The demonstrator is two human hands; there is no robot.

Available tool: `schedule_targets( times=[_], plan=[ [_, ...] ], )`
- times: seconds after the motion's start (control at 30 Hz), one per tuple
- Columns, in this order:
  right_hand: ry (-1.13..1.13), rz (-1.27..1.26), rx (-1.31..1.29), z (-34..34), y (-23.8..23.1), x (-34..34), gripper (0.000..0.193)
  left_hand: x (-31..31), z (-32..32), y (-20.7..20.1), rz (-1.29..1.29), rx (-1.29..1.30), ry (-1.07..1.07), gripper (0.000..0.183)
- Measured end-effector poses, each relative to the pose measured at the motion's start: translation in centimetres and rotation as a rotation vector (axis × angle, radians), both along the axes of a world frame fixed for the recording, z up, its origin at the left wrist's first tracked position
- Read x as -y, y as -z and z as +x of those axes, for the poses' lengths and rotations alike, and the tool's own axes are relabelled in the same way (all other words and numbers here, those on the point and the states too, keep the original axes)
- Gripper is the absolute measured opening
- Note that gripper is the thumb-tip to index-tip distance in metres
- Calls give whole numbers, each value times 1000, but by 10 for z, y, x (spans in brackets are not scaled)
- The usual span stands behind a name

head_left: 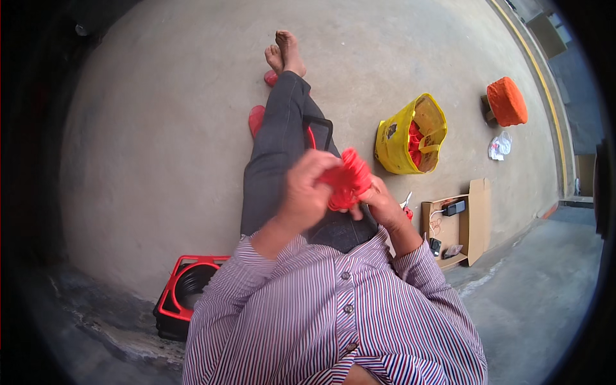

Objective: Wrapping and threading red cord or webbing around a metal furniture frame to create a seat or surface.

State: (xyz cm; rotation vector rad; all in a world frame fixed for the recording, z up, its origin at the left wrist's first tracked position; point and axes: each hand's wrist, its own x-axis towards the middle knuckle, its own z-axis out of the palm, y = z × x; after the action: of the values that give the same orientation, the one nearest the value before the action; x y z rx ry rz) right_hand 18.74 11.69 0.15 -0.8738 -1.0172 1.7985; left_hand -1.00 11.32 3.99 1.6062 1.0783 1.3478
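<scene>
A red bundle [350,183] of soft, looped material, perhaps ribbon or cloth, is held over my lap between both hands. My left hand [301,197] is closed on its left side, the fingers somewhat blurred. On the other side my right hand [383,204] grips the lower right edge with bent fingers. Across my legs, just beyond the bundle, lies a black-framed object [324,131] with a red strip, partly hidden by my left hand. To the right stands a yellow bag [393,146] with more red material [415,144] inside.
Beside my right forearm lies a small tool [408,206] with red on it, perhaps scissors. Further right are an open cardboard box [478,221] holding a black device [454,208], a white plastic bag [500,146] and an orange-topped stool [508,102]. A red-and-black case [173,292] sits at lower left.
</scene>
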Motion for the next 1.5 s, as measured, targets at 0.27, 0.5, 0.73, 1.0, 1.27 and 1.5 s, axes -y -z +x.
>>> schedule_targets(
  times=[0.27, 0.5, 0.73, 1.0, 1.27, 1.5],
  plan=[
    [-51, 348, 706, -24, 11, -66, 32, -81, -44, 37, 526, -800, -273, 15],
    [-65, 552, 1207, -51, 17, -70, 40, -85, -1, 63, 171, -935, -270, 8],
    [151, 490, 968, -36, 24, -60, 36, -55, -12, 62, 92, -475, -355, 30],
    [418, 743, 684, -15, -37, -30, 34, -4, -8, 63, -78, -479, -124, 37],
    [-336, -53, -32, -21, -74, 55, 49, -6, 3, 81, -200, -219, -143, 48],
    [197, 225, -158, 4, -144, 64, 39, -6, -2, 90, -288, -291, -52, 47]
  ],
)
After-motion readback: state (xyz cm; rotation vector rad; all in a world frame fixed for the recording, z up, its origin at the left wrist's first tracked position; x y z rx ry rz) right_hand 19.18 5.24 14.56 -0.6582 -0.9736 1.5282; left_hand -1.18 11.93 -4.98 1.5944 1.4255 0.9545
